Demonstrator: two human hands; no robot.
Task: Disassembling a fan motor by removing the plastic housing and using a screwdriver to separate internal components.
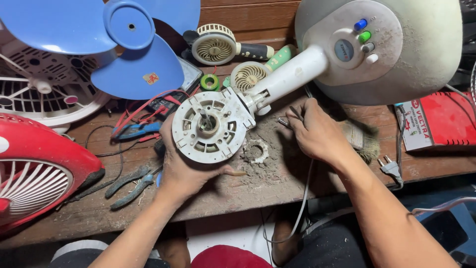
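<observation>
A white round fan motor housing (208, 126) with a metal shaft at its centre is joined by a white neck (292, 74) to a dusty grey-white fan base (396, 49) with coloured buttons. My left hand (181, 168) holds the motor housing from below, tilted up toward me. My right hand (315, 131) rests on the wooden bench (238, 191) beside the housing, fingers pinched on a small metal piece (283, 120). A white ring-shaped part (256, 151) lies in dust between my hands.
A blue fan blade (129, 39) lies over a white grille (39, 89) at the back left. A red fan (34, 168) sits at left, pliers (130, 183) beside it. Two small handheld fans (220, 47), green tape (209, 82), a red box (441, 121) and a plug (390, 167).
</observation>
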